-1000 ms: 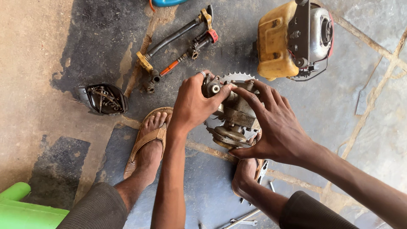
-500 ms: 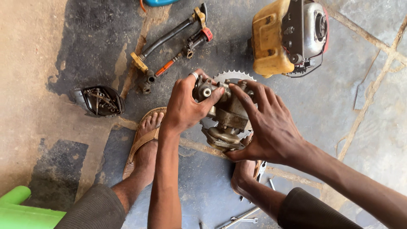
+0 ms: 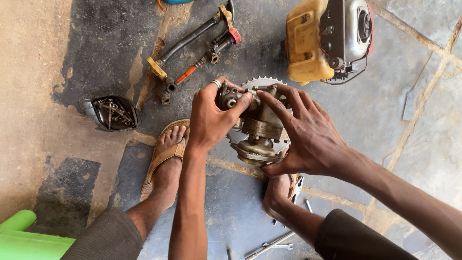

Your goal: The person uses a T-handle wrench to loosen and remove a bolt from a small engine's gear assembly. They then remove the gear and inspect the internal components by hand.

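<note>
Both hands are clasped on a grimy metal gear assembly (image 3: 257, 127), held above the stone floor (image 3: 414, 120): the left hand (image 3: 209, 120) is now wrapped higher around its small round end, and the right hand (image 3: 308, 137) has stayed spread over the body. Behind it a toothed sprocket (image 3: 262, 82) is seen (dull, greasy steel), with a yellow engine (image 3: 332, 38) beyond.

floor (image 3: 414, 125): grey stone slabs, oil-stained | left: tan concrete (image 3: 29, 96) | light: even daylight
</note>
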